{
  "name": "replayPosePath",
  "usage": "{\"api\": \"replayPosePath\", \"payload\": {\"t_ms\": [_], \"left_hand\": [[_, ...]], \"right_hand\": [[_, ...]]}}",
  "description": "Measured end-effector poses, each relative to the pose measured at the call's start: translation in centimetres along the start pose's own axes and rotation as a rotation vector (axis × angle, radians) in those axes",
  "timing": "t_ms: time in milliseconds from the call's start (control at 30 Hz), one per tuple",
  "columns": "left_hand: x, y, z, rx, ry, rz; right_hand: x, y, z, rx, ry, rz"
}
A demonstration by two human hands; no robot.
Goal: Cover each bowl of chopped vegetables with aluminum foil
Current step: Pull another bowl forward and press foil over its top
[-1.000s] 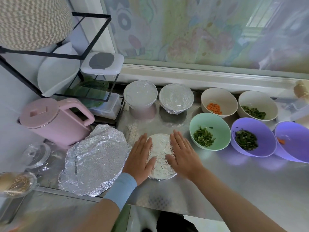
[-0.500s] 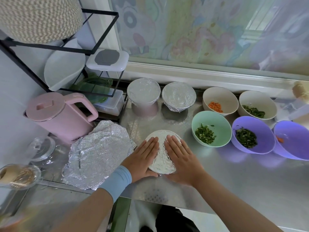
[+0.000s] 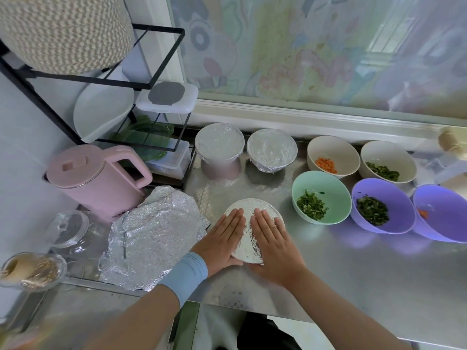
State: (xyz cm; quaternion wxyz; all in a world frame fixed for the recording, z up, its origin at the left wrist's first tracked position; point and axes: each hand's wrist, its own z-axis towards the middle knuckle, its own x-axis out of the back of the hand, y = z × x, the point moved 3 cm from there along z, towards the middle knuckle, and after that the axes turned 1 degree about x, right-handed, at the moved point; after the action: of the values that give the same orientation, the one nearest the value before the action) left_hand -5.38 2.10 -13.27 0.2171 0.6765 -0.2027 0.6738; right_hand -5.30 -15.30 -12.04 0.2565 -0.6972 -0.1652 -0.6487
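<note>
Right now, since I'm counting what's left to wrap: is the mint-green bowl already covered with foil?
No, the mint-green bowl stands open, its chopped greens in plain sight with nothing over the rim.

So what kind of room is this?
Probably a home kitchen: a mint bowl of chopped greens and a pink kettle stand on a steel counter.

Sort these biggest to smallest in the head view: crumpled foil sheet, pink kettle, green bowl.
Crumpled foil sheet
Pink kettle, close behind
Green bowl, clearly smallest
The foil lies nearer the camera, so the top two are unsure.
</note>
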Motion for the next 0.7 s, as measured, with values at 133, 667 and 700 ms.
{"api": "replayPosePath", "payload": {"t_ms": [133, 667, 700], "left_hand": [[-0.4, -0.1, 0.2, -0.001, -0.042, -0.01], [-2.4, 3.6, -2.5, 0.697, 0.207, -0.704], [-2.3, 3.4, -2.6, 0.689, 0.203, -0.679]], "right_hand": [[-0.4, 0.0, -0.1, -0.017, -0.025, 0.006], [-0.9, 1.7, -2.3, -0.291, -0.008, 0.346], [-0.9, 1.8, -2.2, -0.292, 0.002, 0.369]]}}
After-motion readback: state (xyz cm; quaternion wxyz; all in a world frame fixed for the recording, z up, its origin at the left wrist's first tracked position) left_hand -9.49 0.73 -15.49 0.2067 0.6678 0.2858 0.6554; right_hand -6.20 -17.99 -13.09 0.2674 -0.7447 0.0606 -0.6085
